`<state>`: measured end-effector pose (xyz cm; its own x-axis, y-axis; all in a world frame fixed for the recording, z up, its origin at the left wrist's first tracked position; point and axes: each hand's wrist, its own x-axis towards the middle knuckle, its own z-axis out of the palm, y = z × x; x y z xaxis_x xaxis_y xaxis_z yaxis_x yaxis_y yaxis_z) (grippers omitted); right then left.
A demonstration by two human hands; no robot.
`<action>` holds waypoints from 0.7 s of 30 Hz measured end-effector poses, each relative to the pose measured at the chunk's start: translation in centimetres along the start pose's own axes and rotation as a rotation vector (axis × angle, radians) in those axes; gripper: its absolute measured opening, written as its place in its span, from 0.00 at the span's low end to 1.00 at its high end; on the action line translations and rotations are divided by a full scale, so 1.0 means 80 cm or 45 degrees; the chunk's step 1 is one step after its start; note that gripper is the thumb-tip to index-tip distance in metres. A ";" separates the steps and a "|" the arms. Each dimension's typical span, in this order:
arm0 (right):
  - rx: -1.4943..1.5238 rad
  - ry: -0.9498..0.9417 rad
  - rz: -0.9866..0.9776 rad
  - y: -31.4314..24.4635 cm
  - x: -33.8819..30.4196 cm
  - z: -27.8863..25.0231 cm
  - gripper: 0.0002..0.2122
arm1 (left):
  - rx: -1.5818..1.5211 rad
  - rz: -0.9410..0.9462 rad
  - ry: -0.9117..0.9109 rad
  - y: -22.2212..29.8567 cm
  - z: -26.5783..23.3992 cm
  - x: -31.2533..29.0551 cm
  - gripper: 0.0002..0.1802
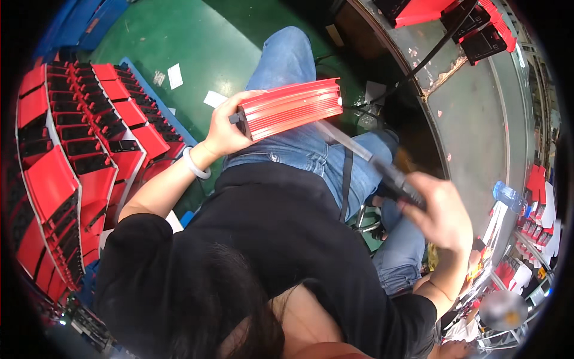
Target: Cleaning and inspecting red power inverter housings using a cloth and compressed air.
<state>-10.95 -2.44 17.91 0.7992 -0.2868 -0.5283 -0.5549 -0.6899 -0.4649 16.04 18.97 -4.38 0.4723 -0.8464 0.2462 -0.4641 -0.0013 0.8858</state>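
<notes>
In my left hand (pixel 230 125) is a red ribbed metal housing (pixel 293 107) with black end pieces, held at its left end above my lap. The fingers wrap round that end, and the housing tilts up a little to the right. My right hand (pixel 439 209) is closed round the dark handle of a tool (pixel 388 173) with a long pale shaft. The shaft points up and left, and its tip lies close to the lower edge of the housing. Motion blurs the tool and hand, so its exact kind and any contact with the housing cannot be made out.
Stacked rows of red and black units (pixel 78 149) with pale dividers stand at the left. A grey worktop (pixel 478 125) runs down the right side, with more red housings (pixel 490 33) at its far end. Paper scraps (pixel 174 76) lie on the green floor (pixel 143 45).
</notes>
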 end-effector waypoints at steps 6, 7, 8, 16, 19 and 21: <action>0.074 -0.014 -0.108 -0.012 0.020 0.009 0.12 | -0.003 -0.054 0.015 0.007 0.000 0.002 0.34; 0.031 0.022 -0.078 -0.012 0.023 0.010 0.12 | -0.014 -0.028 0.006 0.004 0.000 0.000 0.34; -0.019 0.059 -0.050 -0.007 0.027 0.008 0.12 | -0.026 0.002 0.004 0.001 0.002 0.001 0.34; -0.132 0.063 -0.167 -0.025 0.050 0.005 0.13 | 0.001 -0.052 0.003 0.005 -0.002 0.005 0.35; -0.129 0.049 -0.182 -0.018 0.049 -0.001 0.12 | -0.032 -0.058 0.028 0.009 -0.001 0.002 0.35; -0.124 0.046 -0.212 -0.026 0.047 0.004 0.12 | -0.014 -0.106 0.003 0.014 -0.001 0.006 0.34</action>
<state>-6.90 -1.88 16.63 0.8870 -0.1857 -0.4227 -0.3904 -0.7906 -0.4718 15.78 18.61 -3.27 0.5105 -0.8425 0.1722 -0.4146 -0.0657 0.9076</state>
